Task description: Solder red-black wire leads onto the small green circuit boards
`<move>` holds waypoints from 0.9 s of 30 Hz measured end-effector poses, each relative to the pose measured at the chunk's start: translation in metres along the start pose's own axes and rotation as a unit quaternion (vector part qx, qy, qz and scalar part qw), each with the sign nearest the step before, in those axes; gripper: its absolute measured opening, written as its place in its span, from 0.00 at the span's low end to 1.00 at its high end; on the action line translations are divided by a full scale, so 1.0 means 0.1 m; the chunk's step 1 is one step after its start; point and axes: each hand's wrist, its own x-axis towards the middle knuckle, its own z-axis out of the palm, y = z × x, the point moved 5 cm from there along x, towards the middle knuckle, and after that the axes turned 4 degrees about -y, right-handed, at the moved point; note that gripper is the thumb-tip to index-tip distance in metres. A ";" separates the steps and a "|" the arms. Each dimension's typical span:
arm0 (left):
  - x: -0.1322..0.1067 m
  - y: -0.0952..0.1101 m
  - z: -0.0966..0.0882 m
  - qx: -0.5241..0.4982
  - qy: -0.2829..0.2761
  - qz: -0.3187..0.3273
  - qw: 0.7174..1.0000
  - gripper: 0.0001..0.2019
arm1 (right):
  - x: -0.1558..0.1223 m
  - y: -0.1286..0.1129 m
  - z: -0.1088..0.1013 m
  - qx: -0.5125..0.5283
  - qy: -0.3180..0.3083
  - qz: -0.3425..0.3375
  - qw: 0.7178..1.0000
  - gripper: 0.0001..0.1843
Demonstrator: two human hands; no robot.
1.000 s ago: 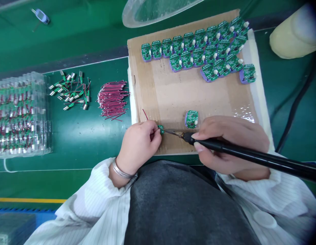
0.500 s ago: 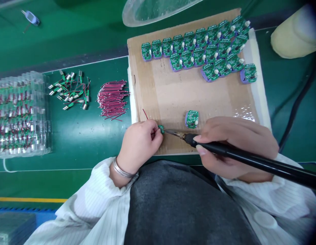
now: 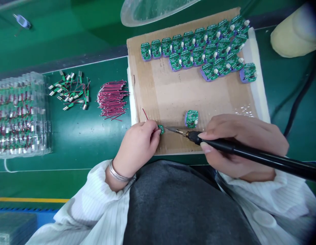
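Observation:
My left hand point(image 3: 137, 146) is closed in a pinch over the cardboard's front edge. A thin red wire point(image 3: 145, 114) sticks out behind its fingers, and a small green circuit board point(image 3: 161, 129) peeks out at the fingertips. The fingers hide most of both. My right hand point(image 3: 244, 146) grips a black soldering iron point(image 3: 231, 147) like a pen. Its metal tip points left and lies just right of the small board, slightly apart from it. A green circuit board on a purple base point(image 3: 192, 119) lies on the cardboard just beyond the iron.
Rows of green boards on purple bases point(image 3: 198, 54) cover the back of the cardboard sheet point(image 3: 168, 92). Left of it lie a pile of red wires point(image 3: 113, 100), several small wired metal cylinders point(image 3: 69, 90) and stacked clear trays point(image 3: 22, 115). A cream cylinder point(image 3: 295, 34) stands at right.
The soldering iron has drawn back a little to the right with my right hand, its tip leaving the small board. My left hand has barely moved.

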 end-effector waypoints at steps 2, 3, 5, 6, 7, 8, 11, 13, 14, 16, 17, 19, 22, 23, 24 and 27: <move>-0.01 0.01 0.00 0.005 -0.007 0.010 1.000 0.06 | 0.00 -0.01 -0.01 0.000 0.004 -0.019 1.000 0.13; -0.02 0.01 -0.01 0.008 -0.011 0.013 1.000 0.07 | 0.00 -0.02 -0.02 0.002 0.005 -0.042 0.999 0.13; -0.03 0.01 -0.01 0.012 -0.017 0.013 1.000 0.08 | 0.00 -0.01 -0.03 0.003 0.005 -0.057 0.998 0.14; -0.03 0.01 -0.01 0.011 -0.018 0.013 1.000 0.09 | 0.00 0.00 -0.04 0.001 0.003 -0.057 0.998 0.14; -0.03 0.01 -0.01 0.009 -0.017 0.012 1.000 0.08 | 0.00 0.00 -0.04 0.000 0.003 -0.054 0.999 0.14; -0.03 0.00 -0.02 0.002 -0.015 0.010 1.000 0.07 | -0.01 0.01 -0.04 -0.001 0.000 -0.048 0.999 0.15; -0.04 -0.02 -0.03 -0.018 -0.007 -0.003 1.000 0.03 | -0.02 0.02 -0.04 0.000 -0.008 -0.025 1.000 0.15; -0.04 -0.03 -0.03 -0.010 -0.005 -0.008 1.000 0.02 | -0.02 0.00 -0.04 0.001 -0.011 -0.015 1.000 0.14; -0.04 -0.02 -0.03 -0.001 -0.006 -0.007 1.000 0.01 | -0.03 0.00 -0.05 0.003 -0.010 -0.013 1.000 0.14; -0.02 0.00 -0.03 0.020 -0.013 -0.006 1.000 0.01 | -0.03 -0.01 -0.05 0.002 -0.010 -0.014 1.000 0.13; -0.02 0.01 -0.03 0.028 -0.018 -0.006 0.999 0.02 | -0.02 -0.01 -0.05 0.000 -0.009 -0.014 1.000 0.13; 0.00 0.02 -0.02 0.039 -0.026 -0.009 0.999 0.02 | -0.02 0.00 -0.03 0.003 -0.012 -0.026 1.000 0.13; 0.02 0.04 -0.02 0.045 -0.031 -0.011 0.998 0.03 | 0.00 0.00 0.00 0.015 -0.009 -0.041 0.999 0.13; 0.03 0.04 -0.02 0.046 -0.030 -0.009 0.998 0.03 | 0.00 0.00 0.01 0.018 -0.007 -0.042 0.999 0.14; 0.03 0.04 -0.02 0.046 -0.031 -0.008 0.998 0.03 | 0.01 -0.01 0.02 0.020 -0.006 -0.040 0.999 0.14; 0.04 0.03 -0.03 0.049 -0.033 -0.006 0.998 0.03 | 0.01 -0.03 0.03 0.027 0.007 -0.040 0.999 0.15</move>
